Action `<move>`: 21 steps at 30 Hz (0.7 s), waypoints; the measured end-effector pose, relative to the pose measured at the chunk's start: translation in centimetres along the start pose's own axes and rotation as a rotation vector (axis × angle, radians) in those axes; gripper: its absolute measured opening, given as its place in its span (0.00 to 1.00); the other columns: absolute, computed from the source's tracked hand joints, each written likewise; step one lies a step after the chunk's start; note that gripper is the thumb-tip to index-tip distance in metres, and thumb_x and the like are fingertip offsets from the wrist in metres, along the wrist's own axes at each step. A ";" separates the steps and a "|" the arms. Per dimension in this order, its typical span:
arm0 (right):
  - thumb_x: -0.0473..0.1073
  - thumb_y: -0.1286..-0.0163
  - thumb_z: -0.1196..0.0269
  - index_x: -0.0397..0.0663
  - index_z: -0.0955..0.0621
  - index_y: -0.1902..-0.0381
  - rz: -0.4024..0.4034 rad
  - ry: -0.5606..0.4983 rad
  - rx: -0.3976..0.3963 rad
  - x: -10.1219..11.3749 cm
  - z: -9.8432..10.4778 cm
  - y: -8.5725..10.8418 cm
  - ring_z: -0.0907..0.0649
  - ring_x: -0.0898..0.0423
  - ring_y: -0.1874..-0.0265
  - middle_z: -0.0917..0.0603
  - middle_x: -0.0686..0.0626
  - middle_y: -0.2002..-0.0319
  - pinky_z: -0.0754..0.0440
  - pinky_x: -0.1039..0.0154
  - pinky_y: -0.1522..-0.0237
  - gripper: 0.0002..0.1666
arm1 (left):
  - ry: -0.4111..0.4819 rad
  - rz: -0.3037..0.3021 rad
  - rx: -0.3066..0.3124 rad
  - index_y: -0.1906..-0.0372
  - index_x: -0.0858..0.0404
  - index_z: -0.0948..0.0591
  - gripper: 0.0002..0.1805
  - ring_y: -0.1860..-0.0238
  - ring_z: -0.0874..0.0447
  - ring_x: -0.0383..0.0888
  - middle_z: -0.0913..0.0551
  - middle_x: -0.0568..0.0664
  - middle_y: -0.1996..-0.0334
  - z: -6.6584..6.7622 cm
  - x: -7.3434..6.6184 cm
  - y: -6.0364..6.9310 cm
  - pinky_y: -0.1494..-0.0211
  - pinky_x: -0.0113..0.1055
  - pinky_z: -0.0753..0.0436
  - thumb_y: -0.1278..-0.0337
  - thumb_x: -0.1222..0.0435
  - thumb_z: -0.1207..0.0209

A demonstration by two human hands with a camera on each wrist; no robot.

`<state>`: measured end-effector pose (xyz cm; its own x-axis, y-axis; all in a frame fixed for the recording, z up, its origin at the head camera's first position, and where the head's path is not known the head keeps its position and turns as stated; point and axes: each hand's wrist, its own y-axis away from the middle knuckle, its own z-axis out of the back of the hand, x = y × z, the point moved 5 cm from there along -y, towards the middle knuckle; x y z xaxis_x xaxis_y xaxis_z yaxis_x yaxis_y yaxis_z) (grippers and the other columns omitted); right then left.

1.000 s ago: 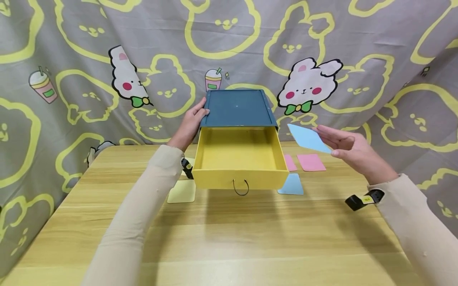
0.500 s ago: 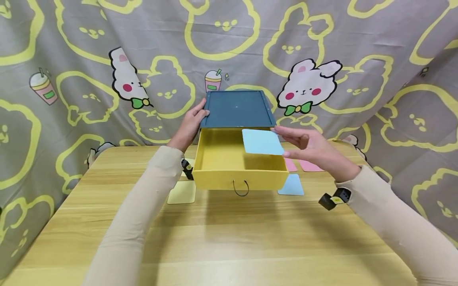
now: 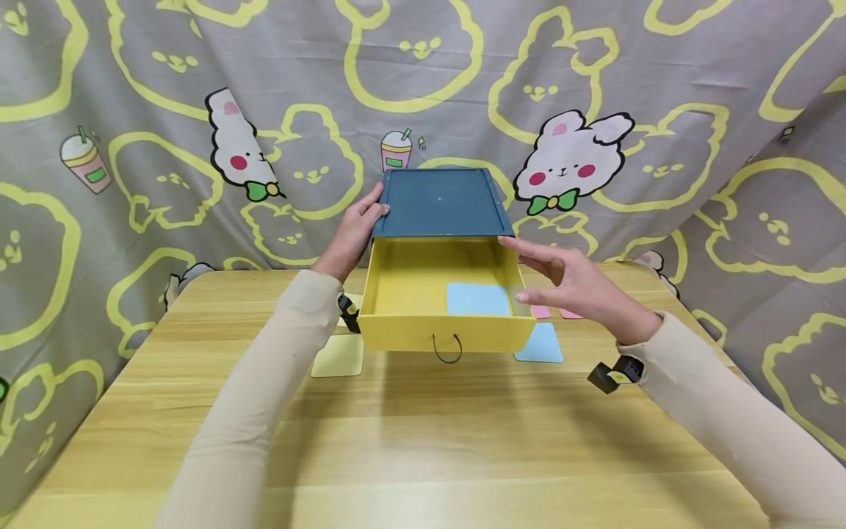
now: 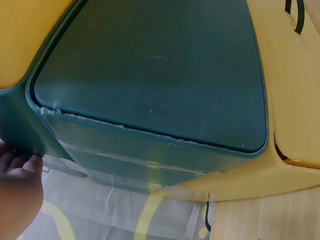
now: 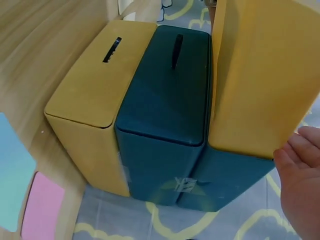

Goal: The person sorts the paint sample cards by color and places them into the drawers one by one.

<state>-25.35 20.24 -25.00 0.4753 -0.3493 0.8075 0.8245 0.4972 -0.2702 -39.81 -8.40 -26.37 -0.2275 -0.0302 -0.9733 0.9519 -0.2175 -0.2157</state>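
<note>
A dark teal drawer box (image 3: 439, 202) stands at the middle of the table, its yellow top drawer (image 3: 410, 333) pulled out. On the drawer's floor, toward the right, lies a light blue card (image 3: 478, 300). My left hand (image 3: 352, 235) holds the box's left side, thumb at the top edge; the left wrist view has its bent fingers (image 4: 25, 167) against the casing. Beside the drawer's right wall is my right hand (image 3: 575, 283), thumb and fingers spread, holding nothing. The right wrist view shows a teal drawer (image 5: 160, 95) and a yellow drawer (image 5: 100, 80) below the pulled-out one.
Another blue card (image 3: 538, 343) lies on the table right of the box, with pink cards (image 3: 541, 311) partly hidden behind the right hand. Pale yellow cards (image 3: 337, 355) lie to the left. A patterned curtain (image 3: 291, 59) hangs close behind the box.
My right hand has moved left to the drawer with the blue card and let it go; the card now lies inside. The left hand stays on the box.
</note>
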 end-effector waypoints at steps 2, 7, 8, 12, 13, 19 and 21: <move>0.32 0.38 0.37 0.54 0.36 0.29 0.009 -0.029 -0.025 -0.4 0.3 0.7 0.38 0.53 0.31 0.37 0.53 0.30 0.38 0.74 0.37 0.40 | 0.002 0.002 0.000 0.27 0.56 0.46 0.33 0.27 0.58 0.35 0.50 0.40 0.26 0.0 0.0 -0.1 0.28 0.30 0.50 0.35 0.64 0.52; 0.27 0.36 0.42 0.45 0.36 0.30 0.037 -0.148 -0.126 -2.7 1.4 3.1 0.36 0.58 0.32 0.35 0.50 0.31 0.30 0.72 0.42 0.37 | 0.004 -0.004 -0.004 0.27 0.57 0.45 0.33 0.27 0.57 0.35 0.50 0.40 0.26 0.0 0.1 -0.1 0.28 0.30 0.50 0.35 0.64 0.52; 0.27 0.36 0.43 0.43 0.36 0.30 0.040 -0.168 -0.149 -3.3 1.6 3.6 0.35 0.59 0.33 0.33 0.50 0.31 0.28 0.72 0.44 0.36 | 0.003 -0.006 -0.005 0.27 0.58 0.45 0.33 0.27 0.57 0.35 0.49 0.40 0.26 0.0 0.0 -0.2 0.28 0.30 0.50 0.36 0.64 0.52; 0.28 0.34 0.45 0.40 0.33 0.32 0.006 -0.166 -0.218 -6.1 1.4 5.6 0.29 0.65 0.38 0.28 0.55 0.35 0.23 0.72 0.51 0.31 | -0.010 -0.008 -0.003 0.27 0.58 0.45 0.33 0.27 0.56 0.35 0.49 0.40 0.26 -0.1 0.0 -0.2 0.29 0.29 0.49 0.36 0.64 0.52; 0.28 0.33 0.45 0.38 0.33 0.33 0.006 -0.177 -0.227 -6.8 1.3 5.9 0.28 0.65 0.39 0.27 0.56 0.36 0.23 0.72 0.51 0.30 | -0.012 -0.008 -0.004 0.27 0.58 0.45 0.33 0.27 0.56 0.35 0.49 0.40 0.26 -0.1 0.0 -0.2 0.29 0.29 0.49 0.36 0.64 0.52; 0.25 0.35 0.45 0.27 0.36 0.34 0.006 -0.192 -0.113 -10.5 0.0 6.7 0.29 0.67 0.39 0.28 0.49 0.36 0.33 0.74 0.41 0.31 | 0.007 -0.009 -0.008 0.27 0.58 0.45 0.33 0.27 0.56 0.36 0.49 0.41 0.26 0.0 0.1 -0.2 0.29 0.29 0.48 0.36 0.64 0.52; 0.25 0.36 0.44 0.26 0.37 0.34 -0.021 -0.170 -0.069 -11.5 -0.3 6.8 0.30 0.68 0.38 0.30 0.45 0.35 0.34 0.75 0.40 0.32 | 0.013 -0.009 -0.007 0.27 0.58 0.45 0.33 0.27 0.57 0.36 0.49 0.41 0.26 0.0 0.1 -0.2 0.29 0.29 0.48 0.36 0.65 0.52</move>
<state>-25.13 27.38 -36.25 0.4044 -0.2170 0.8885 0.8555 0.4333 -0.2835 -40.04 -8.40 -26.46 -0.2329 -0.0157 -0.9724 0.9514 -0.2110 -0.2245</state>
